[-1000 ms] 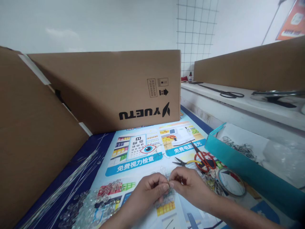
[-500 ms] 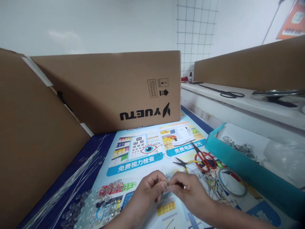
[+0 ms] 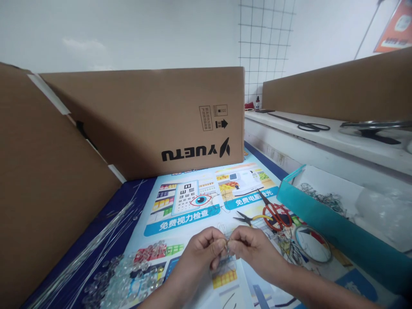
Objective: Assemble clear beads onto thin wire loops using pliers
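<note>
Above the printed poster (image 3: 206, 176), my left hand (image 3: 205, 252) and my right hand (image 3: 252, 248) meet fingertip to fingertip. Each has thumb and forefinger pinched on a thin wire (image 3: 221, 226), whose fine loops show just beyond the fingers. The exact shape of the part between the fingertips is hidden. Yellow-handled pliers (image 3: 247, 219) lie just past my right hand, beside red-handled scissors (image 3: 277, 216). Clear beads (image 3: 137, 274) are spread in a heap to the left of my left forearm.
Long straight wires (image 3: 85, 253) lie on the blue cloth at left. Bent wires (image 3: 291, 250) and a round dish (image 3: 313, 243) sit at right, near a teal box (image 3: 325, 227) holding wire pieces and clear plastic. A cardboard box (image 3: 144, 124) stands behind; black scissors (image 3: 310, 127) rest on the ledge.
Both hands have shifted up very slightly and remain pinched together on the wire. The right fingers have turned a little. Surrounding things stay in place.
</note>
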### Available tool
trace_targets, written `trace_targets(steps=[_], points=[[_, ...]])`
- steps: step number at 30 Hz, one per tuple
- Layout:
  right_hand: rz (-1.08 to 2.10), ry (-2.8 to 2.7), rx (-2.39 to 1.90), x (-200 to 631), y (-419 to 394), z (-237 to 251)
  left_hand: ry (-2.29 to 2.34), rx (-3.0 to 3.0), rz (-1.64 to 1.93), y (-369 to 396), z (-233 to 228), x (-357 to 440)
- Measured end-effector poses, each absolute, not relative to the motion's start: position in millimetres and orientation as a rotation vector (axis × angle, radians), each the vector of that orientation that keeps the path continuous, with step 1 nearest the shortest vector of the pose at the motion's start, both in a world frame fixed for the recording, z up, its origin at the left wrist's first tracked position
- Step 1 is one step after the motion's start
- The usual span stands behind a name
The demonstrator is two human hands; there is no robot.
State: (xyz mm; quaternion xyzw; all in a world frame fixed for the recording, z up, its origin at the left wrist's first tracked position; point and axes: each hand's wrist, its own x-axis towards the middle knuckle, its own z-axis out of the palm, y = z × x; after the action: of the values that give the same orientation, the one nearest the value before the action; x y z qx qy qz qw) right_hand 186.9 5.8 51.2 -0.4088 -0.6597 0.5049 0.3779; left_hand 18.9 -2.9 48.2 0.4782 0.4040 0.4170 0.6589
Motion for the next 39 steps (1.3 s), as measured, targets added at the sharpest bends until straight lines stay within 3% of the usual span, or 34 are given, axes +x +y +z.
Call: trace_targets(steps=[39], points=[[0.970,-1.873,-0.953,188.9,10.2,68.9,0.866,1.128,0.769,-5.7,52.1,13.8]])
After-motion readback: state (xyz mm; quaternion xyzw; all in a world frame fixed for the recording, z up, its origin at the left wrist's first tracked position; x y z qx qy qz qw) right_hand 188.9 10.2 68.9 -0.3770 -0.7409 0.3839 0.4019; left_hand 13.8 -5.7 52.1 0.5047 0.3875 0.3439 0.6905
